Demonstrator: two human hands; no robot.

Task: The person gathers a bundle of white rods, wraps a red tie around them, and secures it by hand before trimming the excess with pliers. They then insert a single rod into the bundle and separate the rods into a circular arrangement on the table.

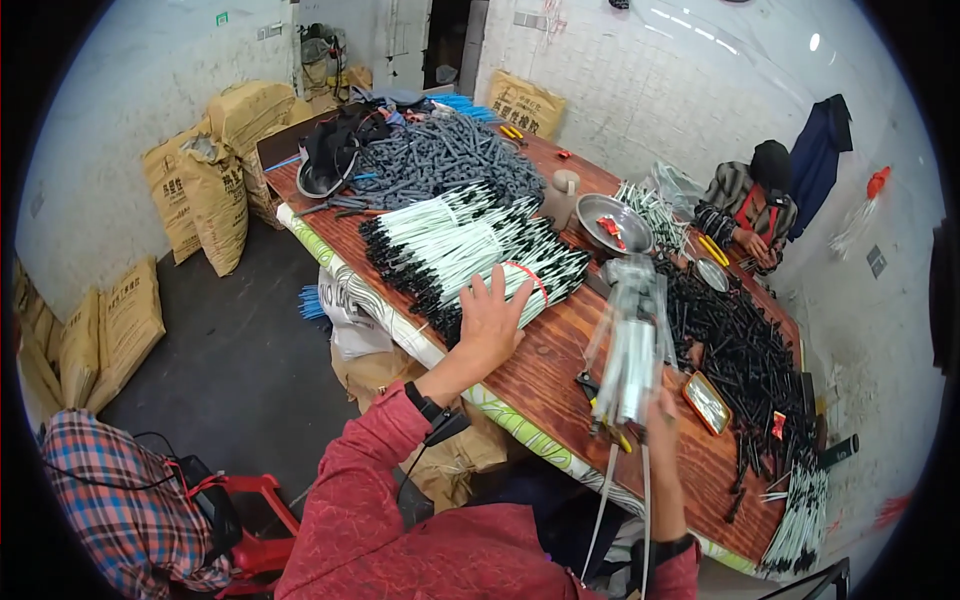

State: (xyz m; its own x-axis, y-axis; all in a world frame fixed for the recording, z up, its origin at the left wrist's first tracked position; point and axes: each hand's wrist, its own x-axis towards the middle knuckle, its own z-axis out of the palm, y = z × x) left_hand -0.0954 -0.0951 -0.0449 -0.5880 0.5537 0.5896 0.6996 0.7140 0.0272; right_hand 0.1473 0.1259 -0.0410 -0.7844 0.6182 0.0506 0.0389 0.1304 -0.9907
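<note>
My left hand [488, 318], fingers spread, rests against the near end of a stack of pale rod bundles [445, 245] with black tips. A red band [530, 280] circles the bundle by its fingers. My right hand [662, 420] is closed at the lower end of another pale rod bundle [632, 365], which is smeared by motion above the table. Two long pale strands [604, 505] hang from near that bundle toward my body. Behind the right hand's bundle lies a tool with yellow and black handles [622, 440], partly hidden.
The wooden table [530, 385] carries a heap of grey pieces [450, 155], a metal bowl [615, 222], black pieces [730, 325] and a small tin [707, 402]. Another person [755, 205] works at the far right. Sacks [215, 195] line the left wall; a red chair [265, 520] stands behind left.
</note>
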